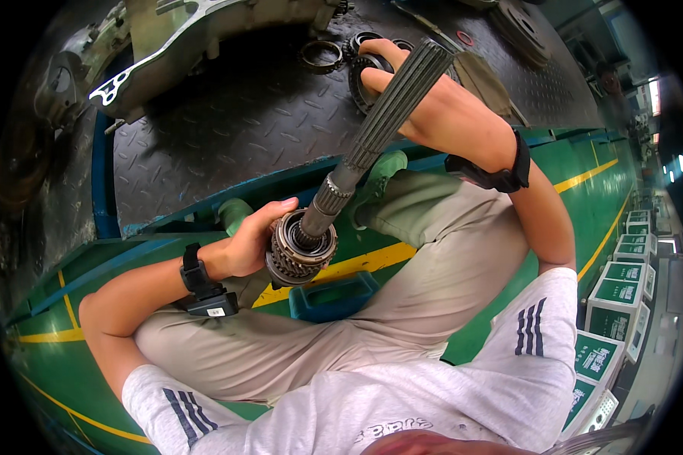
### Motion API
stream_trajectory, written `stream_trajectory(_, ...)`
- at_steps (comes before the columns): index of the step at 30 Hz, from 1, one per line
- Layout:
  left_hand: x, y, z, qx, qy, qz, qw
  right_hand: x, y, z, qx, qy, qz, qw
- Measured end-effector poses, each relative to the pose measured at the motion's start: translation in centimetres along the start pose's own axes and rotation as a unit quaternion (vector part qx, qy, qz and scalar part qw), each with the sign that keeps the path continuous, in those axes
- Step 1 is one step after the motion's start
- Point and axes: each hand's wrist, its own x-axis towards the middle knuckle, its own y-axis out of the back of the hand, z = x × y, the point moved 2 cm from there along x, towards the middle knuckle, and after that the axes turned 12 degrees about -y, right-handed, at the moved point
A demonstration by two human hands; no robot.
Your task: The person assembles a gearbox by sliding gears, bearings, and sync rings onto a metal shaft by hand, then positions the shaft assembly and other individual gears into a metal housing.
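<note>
Had the splined shaft [372, 129] running from 7 to 1 o'clock. Left hand [254, 243] wrapped round the gear stack [300, 254], right hand [425, 102] gripping the top end.

Your right hand [402, 83] covers part of the toothed ring [360, 80] under it; fingertips hidden behind the splined shaft [391, 106], so what they touch can't be told. Shaft's lower end disappears inside the gear stack [300, 254]. Your left hand [254, 243] hides the stack's far side; fingers out of sight behind it. Blue stool [330, 296] below your left hand mostly hidden by your legs. Metal housing [167, 42] up-left of your right hand cut off by the top edge. Green boxes [618, 303] far right of your right arm: print too small.
</note>
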Motion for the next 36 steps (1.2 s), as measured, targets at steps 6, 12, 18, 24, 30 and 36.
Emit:
stream_trajectory(6, 0.1, 0.4, -0.1, -0.006, 0.004, -0.022, 1.0, 1.2, -1.3, -0.1, 0.041, -0.011, 0.026, 0.999)
stream_trajectory(12, -0.4, 1.3, -0.9, -0.025, 0.029, -0.001, 0.999, 2.1, -2.4, -0.6, 0.235, -0.05, 0.123, 0.963)
stream_trajectory(18, -0.6, 2.3, -1.8, -0.025, 0.041, 0.022, 0.999, 0.7, -2.0, 0.9, 0.289, -0.137, 0.072, 0.945)
stream_trajectory(24, -1.2, 3.6, -2.5, -0.127, 0.052, 0.012, 0.99, 0.4, -2.0, 2.0, 0.487, -0.211, 0.016, 0.848)
stream_trajectory(30, -0.2, 3.4, -2.5, -0.143, 0.039, -0.004, 0.989, -0.3, 4.5, 1.9, 0.498, -0.184, 0.13, 0.837)
stream_trajectory(36, 1.1, 2.5, -2.0, -0.075, 0.048, 0.046, 0.995, -0.5, 6.3, -2.2, 0.394, -0.188, 0.222, 0.872)
